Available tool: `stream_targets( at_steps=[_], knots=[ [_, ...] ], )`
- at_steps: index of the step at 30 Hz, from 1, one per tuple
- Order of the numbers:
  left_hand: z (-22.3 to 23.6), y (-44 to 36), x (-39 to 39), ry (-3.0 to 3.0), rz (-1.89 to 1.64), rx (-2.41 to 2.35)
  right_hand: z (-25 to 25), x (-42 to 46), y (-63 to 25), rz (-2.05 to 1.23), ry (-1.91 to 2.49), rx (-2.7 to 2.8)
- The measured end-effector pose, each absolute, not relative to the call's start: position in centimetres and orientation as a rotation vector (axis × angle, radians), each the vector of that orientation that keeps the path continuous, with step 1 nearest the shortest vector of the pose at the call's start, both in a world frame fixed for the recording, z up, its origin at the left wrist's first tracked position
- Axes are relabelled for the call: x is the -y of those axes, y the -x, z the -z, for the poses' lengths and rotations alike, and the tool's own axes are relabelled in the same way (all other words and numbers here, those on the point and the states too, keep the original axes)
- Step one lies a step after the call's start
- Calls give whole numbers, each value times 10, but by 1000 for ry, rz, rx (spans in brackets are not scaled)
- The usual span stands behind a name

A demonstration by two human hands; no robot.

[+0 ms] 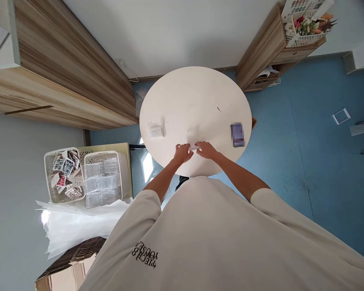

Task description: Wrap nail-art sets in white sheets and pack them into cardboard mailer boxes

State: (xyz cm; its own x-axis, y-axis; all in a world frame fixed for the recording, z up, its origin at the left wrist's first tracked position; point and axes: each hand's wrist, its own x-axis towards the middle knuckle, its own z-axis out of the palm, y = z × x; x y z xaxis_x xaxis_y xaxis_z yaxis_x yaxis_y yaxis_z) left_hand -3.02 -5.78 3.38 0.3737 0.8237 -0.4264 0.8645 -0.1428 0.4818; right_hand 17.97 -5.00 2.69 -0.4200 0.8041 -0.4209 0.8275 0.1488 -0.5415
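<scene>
Near the front edge of the round white table [197, 89], my left hand [182, 153] and my right hand [206, 150] come close together. Between their fingers is a small, flat white piece [195, 148], possibly paper or tissue; its kind is too small to tell. Both hands have their fingers closed at its two ends. Just beyond it on the tabletop sits a pale, crumpled-looking white thing [192, 133]. A small white stack or packet [156, 131] lies to the left. On the right is a phone-like purple object [238, 135], blurred out.
At left, one white basket [47, 178] holds small packs, and another [124, 173] holds clear plastic boxes. White sheets [79, 224] and cardboard [69, 262] lie below. Wooden cabinets flank the table. A basket of artificial-looking flowers [314, 26] stands at upper right.
</scene>
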Motion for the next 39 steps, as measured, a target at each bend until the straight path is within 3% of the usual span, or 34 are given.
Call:
stream_targets(
  at_steps=[11,17,25,39],
  knots=[
    [-27,23,49,-1568,-236,-1672,-17,22,-162,1178,-2079,-2113],
    [-28,28,61,-1877,-29,-1579,-8,13,-148,1138,-2357,-1841],
    [-27,38,58,-2071,178,-1433,-9,7,-135,1381,-2567,-1292],
    [-42,141,23,-1808,56,-1865,-3,-23,-69,1423,-2613,-1335]
  ],
)
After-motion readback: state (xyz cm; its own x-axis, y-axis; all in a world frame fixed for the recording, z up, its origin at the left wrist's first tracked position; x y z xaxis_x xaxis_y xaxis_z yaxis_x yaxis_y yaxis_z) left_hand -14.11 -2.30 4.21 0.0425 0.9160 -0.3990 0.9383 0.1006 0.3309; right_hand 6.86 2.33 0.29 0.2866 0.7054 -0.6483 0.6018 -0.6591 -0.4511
